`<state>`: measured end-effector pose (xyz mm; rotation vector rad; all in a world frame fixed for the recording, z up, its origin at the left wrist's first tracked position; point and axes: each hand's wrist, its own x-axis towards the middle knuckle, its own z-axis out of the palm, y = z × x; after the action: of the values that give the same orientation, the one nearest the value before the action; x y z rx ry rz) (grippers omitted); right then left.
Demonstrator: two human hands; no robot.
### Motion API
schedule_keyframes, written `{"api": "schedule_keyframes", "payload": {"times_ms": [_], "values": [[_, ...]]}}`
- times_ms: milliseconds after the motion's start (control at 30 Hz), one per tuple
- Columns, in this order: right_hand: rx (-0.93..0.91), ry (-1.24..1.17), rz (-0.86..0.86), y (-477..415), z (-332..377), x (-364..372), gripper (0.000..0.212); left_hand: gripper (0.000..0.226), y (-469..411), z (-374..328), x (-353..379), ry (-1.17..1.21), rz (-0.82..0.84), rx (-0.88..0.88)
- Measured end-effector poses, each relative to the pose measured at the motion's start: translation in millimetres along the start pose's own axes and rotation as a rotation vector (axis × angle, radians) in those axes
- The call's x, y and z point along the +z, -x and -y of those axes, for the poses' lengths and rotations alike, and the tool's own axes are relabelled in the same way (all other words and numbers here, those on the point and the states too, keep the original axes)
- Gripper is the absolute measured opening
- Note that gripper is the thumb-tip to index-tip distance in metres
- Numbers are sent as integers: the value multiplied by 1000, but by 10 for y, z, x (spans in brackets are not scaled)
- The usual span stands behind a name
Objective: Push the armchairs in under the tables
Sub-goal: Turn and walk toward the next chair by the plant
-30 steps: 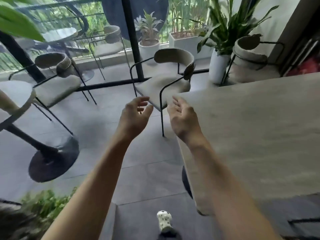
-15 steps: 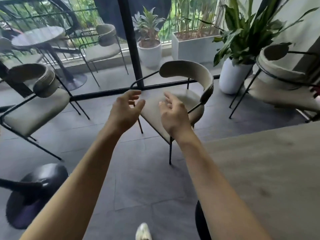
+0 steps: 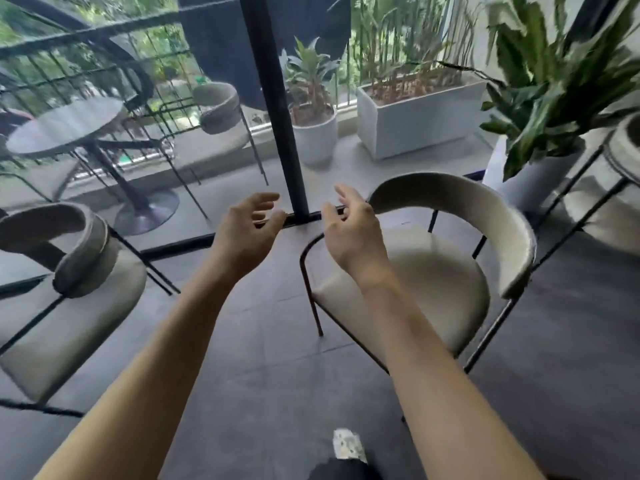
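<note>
A beige armchair (image 3: pixel 446 282) with a curved back and thin black legs stands on the grey floor at centre right, its seat facing me. My right hand (image 3: pixel 353 233) hovers above its near left arm rail, fingers apart, holding nothing. My left hand (image 3: pixel 246 230) is held up beside it to the left, also with fingers spread and nothing in it. A second beige armchair (image 3: pixel 72 306) stands at the left. No table near these chairs is in view.
A black post (image 3: pixel 280 109) rises just behind my hands. Beyond the glass stand a round dark table (image 3: pixel 65 126) and another armchair (image 3: pixel 218 105). White planters (image 3: pixel 415 126) and a leafy plant (image 3: pixel 550 98) line the back right; another chair (image 3: pixel 623 147) is at the right edge.
I have walked closer to the centre armchair and the pale tabletop at the right has dropped out of view. Both hands stayed raised and spread, now over the chair's left side.
</note>
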<state>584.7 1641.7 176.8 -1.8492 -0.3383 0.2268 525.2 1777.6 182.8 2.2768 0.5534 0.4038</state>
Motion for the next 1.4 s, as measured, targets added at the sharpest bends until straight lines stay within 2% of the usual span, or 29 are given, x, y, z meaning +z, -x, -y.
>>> {"api": "schedule_keyframes", "payload": {"times_ms": [233,333,500,800,1033,1200,1400], "values": [[76,19,-114,-1777,69,549,49,38,-1943,294,80,-31,85,118],[115,-4,-172,-2542,178,660,51,38,-2792,274,90,-41,194,173],[143,48,-298,-3586,344,696,51,37,-4065,145,215,11,247,291],[268,78,-699,-5062,194,341,50,38,-5895,-312,1118,58,549,616],[419,79,-1103,-5328,66,-304,51,35,-6305,-1133,2092,128,862,938],[501,68,-1415,-5344,-236,-975,51,38,-6129,-1830,2868,186,1089,1183],[597,57,-1690,-5334,-509,-1832,50,42,-5819,-2605,3738,168,1287,1479]]}}
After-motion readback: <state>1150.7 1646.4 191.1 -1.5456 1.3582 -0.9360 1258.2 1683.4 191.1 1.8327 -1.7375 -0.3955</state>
